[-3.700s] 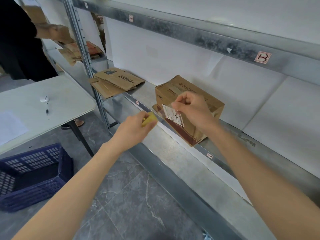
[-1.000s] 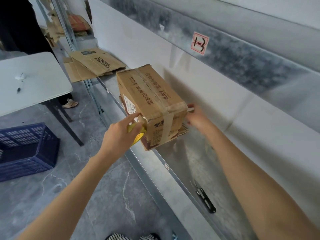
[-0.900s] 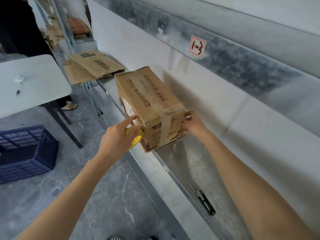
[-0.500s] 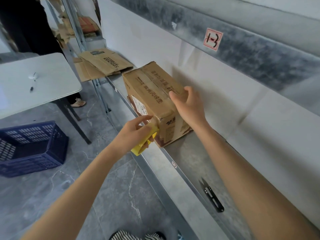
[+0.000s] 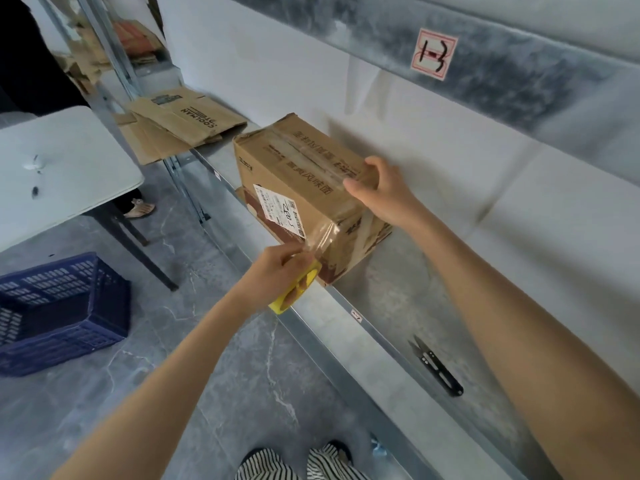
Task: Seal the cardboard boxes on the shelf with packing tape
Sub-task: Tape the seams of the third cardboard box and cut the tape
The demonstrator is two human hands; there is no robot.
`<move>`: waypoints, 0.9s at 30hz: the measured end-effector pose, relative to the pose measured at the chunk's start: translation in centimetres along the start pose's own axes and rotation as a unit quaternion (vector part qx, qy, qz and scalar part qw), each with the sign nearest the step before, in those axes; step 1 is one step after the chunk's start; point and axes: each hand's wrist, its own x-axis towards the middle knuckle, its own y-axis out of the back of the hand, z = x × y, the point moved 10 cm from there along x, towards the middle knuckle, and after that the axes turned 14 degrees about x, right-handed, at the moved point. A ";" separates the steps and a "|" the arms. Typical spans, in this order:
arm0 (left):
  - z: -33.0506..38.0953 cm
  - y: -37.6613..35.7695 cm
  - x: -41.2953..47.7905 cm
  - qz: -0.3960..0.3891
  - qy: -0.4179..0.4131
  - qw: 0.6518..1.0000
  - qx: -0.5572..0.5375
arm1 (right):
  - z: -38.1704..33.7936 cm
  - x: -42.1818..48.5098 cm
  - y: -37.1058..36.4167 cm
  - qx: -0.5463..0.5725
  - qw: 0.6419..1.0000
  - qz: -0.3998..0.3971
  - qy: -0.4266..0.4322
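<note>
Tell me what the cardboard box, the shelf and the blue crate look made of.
Cardboard box: brown corrugated card, matte, creased at corners. Shelf: grey metal, probably galvanised steel, mottled dull sheen. Crate: dark blue moulded plastic, perforated walls.

1. The head view looks from the person's head, forward and steeply down; striped trouser legs (image 5: pixel 263 465) show at the bottom edge.
2. It faces a grey metal shelf (image 5: pixel 391 299) that runs diagonally from upper left to lower right across the frame.
3. It is close: the brown cardboard box (image 5: pixel 294 168), the left hand (image 5: pixel 273 271) with its yellow roll of packing tape (image 5: pixel 294 299), and the right hand (image 5: pixel 384 199) fill the centre.
4. The wide angle also takes in a dark blue plastic crate (image 5: pixel 62 306) and a white table (image 5: pixel 69 168) at the left.
</note>
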 end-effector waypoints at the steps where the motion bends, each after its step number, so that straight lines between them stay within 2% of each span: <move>1: 0.0 -0.2 0.3 0.011 0.001 1.000 -0.008 | 0.0 -0.1 0.1 -0.002 1.000 0.005 -0.002; 5: -0.2 -0.9 1.7 0.023 0.015 0.997 -0.071 | -0.2 -0.8 0.9 -0.039 0.998 0.049 -0.008; 7: 0.0 -1.3 1.8 0.013 0.001 0.996 -0.086 | -0.3 -2.1 2.4 -0.034 0.991 0.127 0.006; 10: 0.3 -2.0 1.7 -0.007 -0.013 0.995 -0.099 | 1.9 -6.4 5.7 0.035 0.964 0.263 0.006; 12: -0.3 -2.7 1.8 -0.024 0.010 0.992 -0.125 | 5.4 -10.1 6.3 0.018 0.957 0.288 -0.043; 15: -0.4 -3.3 2.1 -0.047 0.019 0.979 -0.199 | 11.3 -15.9 5.3 -0.013 0.954 0.258 -0.152; 18: -0.4 -3.6 2.4 -0.055 0.022 0.972 -0.229 | 15.2 -20.5 3.2 -0.028 0.953 0.190 -0.234; 21: -0.7 -3.8 2.6 -0.055 0.027 0.969 -0.241 | 16.5 -22.6 1.5 -0.104 0.950 0.137 -0.259; 27: -0.7 -3.9 2.5 -0.051 0.038 0.963 -0.260 | 17.3 -23.6 1.5 -0.164 0.933 0.140 -0.288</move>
